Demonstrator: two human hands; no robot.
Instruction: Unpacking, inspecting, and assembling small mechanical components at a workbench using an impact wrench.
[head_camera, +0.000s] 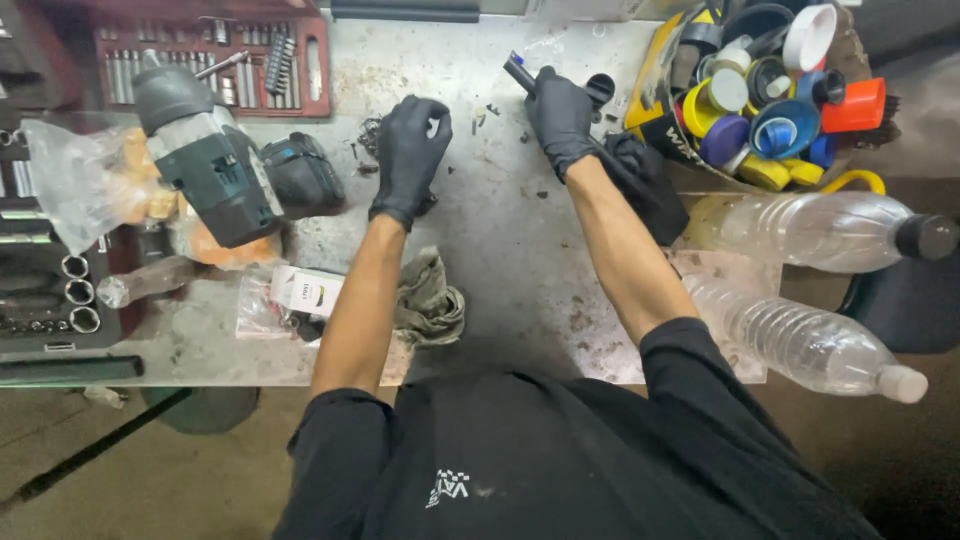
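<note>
Black tool (521, 72), long and thin with a bit of blue at its tip, sticks up and away from the right hand (560, 118). That gloved hand is wrapped tight around its lower end, over the grey metal table (500, 250). Further left, the left hand (410, 150) is curled over a small dark part (372, 133); I cannot tell if it grips it. A big drill (215, 165) lies at the far left.

Head camera, steeply downward, close over workbench (520, 260).
</note>
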